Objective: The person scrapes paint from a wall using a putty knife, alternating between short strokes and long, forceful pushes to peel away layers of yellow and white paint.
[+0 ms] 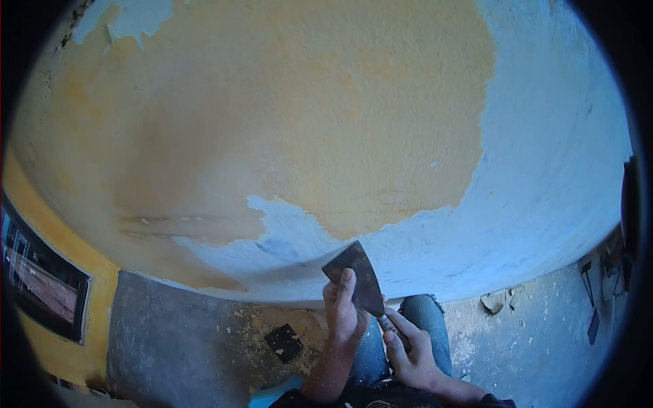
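Two hands are working one scraper [355,270]: the right hand [410,353] is wrapping its fingers tight round the handle, while the left hand [342,307] is clamping the blade, one finger stretched up along it. The blade is sitting against the wall low down, right at the ragged border where blue paint [544,177] is meeting bare yellow plaster [306,102]. Mid-scrape, I'd say. The next stroke is calling for a shallow angle and firm pressure under that blue edge. Flakes are littering the floor [204,340].
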Tool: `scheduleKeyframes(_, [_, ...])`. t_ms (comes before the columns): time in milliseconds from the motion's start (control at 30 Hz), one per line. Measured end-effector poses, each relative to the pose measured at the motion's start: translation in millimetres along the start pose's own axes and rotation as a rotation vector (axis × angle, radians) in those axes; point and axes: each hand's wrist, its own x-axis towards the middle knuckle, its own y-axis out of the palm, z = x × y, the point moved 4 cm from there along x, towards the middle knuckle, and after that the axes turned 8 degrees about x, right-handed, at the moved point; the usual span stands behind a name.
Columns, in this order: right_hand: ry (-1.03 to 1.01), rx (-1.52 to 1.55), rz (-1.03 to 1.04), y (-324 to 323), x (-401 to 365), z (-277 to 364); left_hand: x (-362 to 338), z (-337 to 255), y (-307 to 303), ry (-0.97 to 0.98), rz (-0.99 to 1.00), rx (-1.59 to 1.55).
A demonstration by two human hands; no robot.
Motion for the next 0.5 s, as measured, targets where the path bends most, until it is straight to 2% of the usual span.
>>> scheduleKeyframes(67, [-0.05, -0.072, -0.001, -8, 5, -9, 8, 5, -1, 0.031, 0.013, 0.012])
scheduleKeyframes(167, [-0.067, -0.01, -0.058, -2, 16, -21, 15, 2, -4, 0.084, 0.004, 0.032])
scheduleKeyframes(233, [-0.108, -0.086, -0.017, -7, 12, -7, 8, -4, 1, 0.073, 0.038, 0.04])
scheduleKeyframes(300, [-0.101, -0.024, -0.005, -7, 7, -2, 4, -2, 1, 0.009, -0.053, 0.031])
scheduleKeyframes(367, [-0.077, -0.055, -0.017, -5, 20, -1, 16, -6, 1, 0.037, 0.002, 0.022])
scheduleKeyframes(433, [-0.141, -0.09, 0.053, 5, 31, 9, 20, -24, -2, 0.107, -0.007, -0.064])
scheduleKeyframes(500, [-0.111, -0.165, 0.102, 1, 21, 17, 11, -23, -7, 0.102, 0.016, -0.03])
